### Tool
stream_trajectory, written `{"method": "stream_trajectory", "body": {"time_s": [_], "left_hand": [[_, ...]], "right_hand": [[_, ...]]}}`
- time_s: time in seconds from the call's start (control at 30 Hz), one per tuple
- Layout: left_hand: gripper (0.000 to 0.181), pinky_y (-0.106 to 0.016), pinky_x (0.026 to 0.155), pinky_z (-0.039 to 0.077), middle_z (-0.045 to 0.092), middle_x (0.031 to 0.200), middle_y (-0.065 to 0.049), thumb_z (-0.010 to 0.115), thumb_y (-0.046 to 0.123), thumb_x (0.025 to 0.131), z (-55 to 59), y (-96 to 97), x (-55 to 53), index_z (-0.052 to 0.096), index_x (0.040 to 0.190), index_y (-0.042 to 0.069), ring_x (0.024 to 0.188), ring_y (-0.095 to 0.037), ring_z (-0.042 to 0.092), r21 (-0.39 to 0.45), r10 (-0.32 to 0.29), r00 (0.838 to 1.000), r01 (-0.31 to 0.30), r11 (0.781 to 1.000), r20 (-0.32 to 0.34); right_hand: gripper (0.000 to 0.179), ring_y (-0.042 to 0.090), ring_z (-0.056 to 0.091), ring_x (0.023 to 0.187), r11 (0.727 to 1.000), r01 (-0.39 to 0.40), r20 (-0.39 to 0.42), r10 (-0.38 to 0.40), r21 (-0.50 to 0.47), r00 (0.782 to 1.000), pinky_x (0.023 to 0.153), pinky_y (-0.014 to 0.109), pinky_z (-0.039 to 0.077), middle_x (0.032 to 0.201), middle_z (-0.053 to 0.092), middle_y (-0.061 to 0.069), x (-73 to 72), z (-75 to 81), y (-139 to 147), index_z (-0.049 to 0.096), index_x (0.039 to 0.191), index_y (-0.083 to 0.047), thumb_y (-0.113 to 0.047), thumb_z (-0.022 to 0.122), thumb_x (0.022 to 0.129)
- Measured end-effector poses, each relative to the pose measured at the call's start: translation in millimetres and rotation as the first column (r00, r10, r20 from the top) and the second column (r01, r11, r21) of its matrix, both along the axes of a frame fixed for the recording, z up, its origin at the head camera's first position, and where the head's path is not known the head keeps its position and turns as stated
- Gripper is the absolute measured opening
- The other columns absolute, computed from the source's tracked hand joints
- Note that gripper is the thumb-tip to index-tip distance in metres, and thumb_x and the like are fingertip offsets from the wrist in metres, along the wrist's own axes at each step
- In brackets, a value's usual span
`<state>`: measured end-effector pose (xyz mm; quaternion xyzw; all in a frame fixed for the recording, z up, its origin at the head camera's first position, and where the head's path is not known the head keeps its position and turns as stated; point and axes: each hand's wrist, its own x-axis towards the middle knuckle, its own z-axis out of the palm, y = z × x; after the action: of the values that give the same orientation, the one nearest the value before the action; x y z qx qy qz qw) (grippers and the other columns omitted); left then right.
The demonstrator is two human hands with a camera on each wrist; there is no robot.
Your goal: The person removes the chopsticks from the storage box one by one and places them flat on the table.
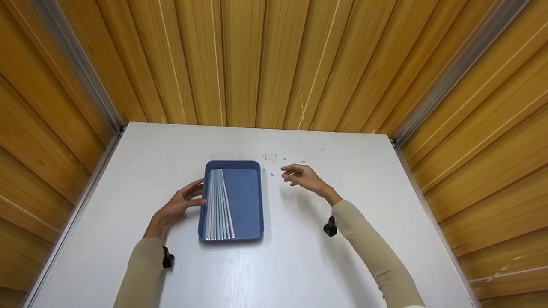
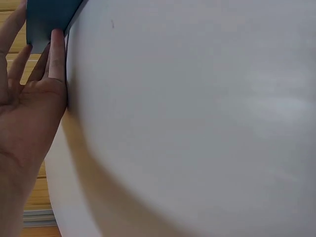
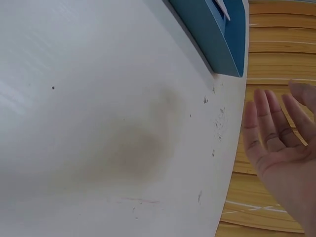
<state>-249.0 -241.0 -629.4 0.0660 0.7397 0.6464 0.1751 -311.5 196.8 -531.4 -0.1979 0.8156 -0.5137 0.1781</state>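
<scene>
A blue rectangular tray (image 1: 245, 201) lies on the white table, its long sides running away from me. Several long, thin, pale shiny sticks (image 1: 219, 209) rest along its left half, fanned slightly apart at the near end; their exact kind is unclear. My left hand (image 1: 177, 205) is at the tray's left side, and in the left wrist view its extended fingers touch the outer tray wall (image 2: 49, 19). To the right of the tray, my right hand (image 1: 309, 179) hovers above the table with loosely bent fingers and holds nothing. The right wrist view shows its palm (image 3: 289, 168) apart from the tray.
The white table (image 1: 299, 256) carries small dark marks (image 1: 270, 157) beyond the tray. Yellow wood-patterned panels (image 1: 239, 64) stand behind it and at both sides, with grey metal posts in the corners. A black device (image 1: 330, 226) is strapped at each wrist.
</scene>
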Motion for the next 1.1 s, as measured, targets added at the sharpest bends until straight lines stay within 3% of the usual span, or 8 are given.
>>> {"method": "stream_trajectory", "body": {"time_s": [0.13, 0.37, 0.57, 0.8, 0.97, 1.1], "left_hand": [[0.083, -0.049, 0.120, 0.039, 0.034, 0.165, -0.018, 0.075, 0.013, 0.094, -2.1, -0.8, -1.7, 0.028, 0.162, 0.013, 0.152, -0.038, 0.035, 0.011, -0.007, 1.000, 0.007, 1.000, 0.003], [0.083, -0.053, 0.122, 0.035, 0.035, 0.165, -0.017, 0.076, 0.013, 0.093, -1.6, 2.6, -4.7, 0.030, 0.162, 0.018, 0.152, -0.037, 0.035, 0.033, 0.009, 1.000, -0.010, 0.999, 0.018], [0.082, -0.055, 0.125, 0.030, 0.035, 0.165, -0.015, 0.076, 0.012, 0.093, -3.1, 3.4, -4.5, 0.032, 0.162, 0.020, 0.152, -0.035, 0.034, 0.059, 0.015, 0.999, -0.018, 0.998, 0.051], [0.081, -0.055, 0.125, 0.029, 0.034, 0.165, -0.015, 0.075, 0.013, 0.094, 0.7, 0.1, -1.6, 0.031, 0.162, 0.021, 0.153, -0.035, 0.034, 0.053, 0.015, 0.999, -0.017, 0.998, 0.051], [0.080, -0.055, 0.124, 0.030, 0.036, 0.164, -0.015, 0.074, 0.013, 0.094, 2.4, 1.0, 0.0, 0.032, 0.161, 0.020, 0.152, -0.035, 0.035, 0.053, 0.021, 0.999, -0.023, 0.998, 0.035], [0.080, -0.051, 0.122, 0.034, 0.036, 0.164, -0.016, 0.074, 0.013, 0.094, 0.4, -0.4, 4.5, 0.031, 0.162, 0.017, 0.151, -0.035, 0.035, 0.042, 0.027, 0.999, -0.028, 0.999, 0.033]], "right_hand": [[0.040, 0.046, 0.064, 0.118, 0.999, -0.038, 0.024, 0.038, -0.004, 0.999, 0.090, 0.028, 0.059, 0.131, 0.062, 0.032, -4.2, 0.5, -12.5, 0.058, 0.139, 0.003, -0.008, 0.062, 0.102], [0.041, 0.027, 0.071, 0.110, 0.997, -0.071, 0.058, 0.071, -0.008, 0.996, 0.093, 0.032, 0.060, 0.132, 0.062, 0.033, -12.6, 6.8, -41.4, 0.058, 0.138, 0.005, -0.004, 0.065, 0.099], [0.040, 0.046, 0.064, 0.121, 0.987, -0.160, 0.103, 0.159, -0.002, 0.982, 0.098, 0.043, 0.059, 0.133, 0.062, 0.033, -15.2, 11.4, -68.3, 0.059, 0.136, 0.005, -0.003, 0.066, 0.098], [0.041, 0.028, 0.070, 0.114, 0.979, -0.199, 0.147, 0.191, 0.040, 0.970, 0.101, 0.043, 0.058, 0.129, 0.068, 0.025, -13.3, -1.0, -110.6, 0.061, 0.134, 0.008, -0.004, 0.070, 0.096], [0.041, 0.036, 0.069, 0.117, 0.981, -0.182, 0.182, 0.168, 0.062, 0.969, 0.099, 0.044, 0.059, 0.129, 0.068, 0.026, -10.0, -14.5, -133.9, 0.061, 0.134, 0.008, -0.003, 0.069, 0.096], [0.041, 0.041, 0.067, 0.118, 0.988, -0.152, 0.305, 0.139, 0.017, 0.942, 0.101, 0.047, 0.057, 0.129, 0.066, 0.030, -4.4, -31.1, -146.7, 0.059, 0.136, 0.009, 0.002, 0.065, 0.096]]}}
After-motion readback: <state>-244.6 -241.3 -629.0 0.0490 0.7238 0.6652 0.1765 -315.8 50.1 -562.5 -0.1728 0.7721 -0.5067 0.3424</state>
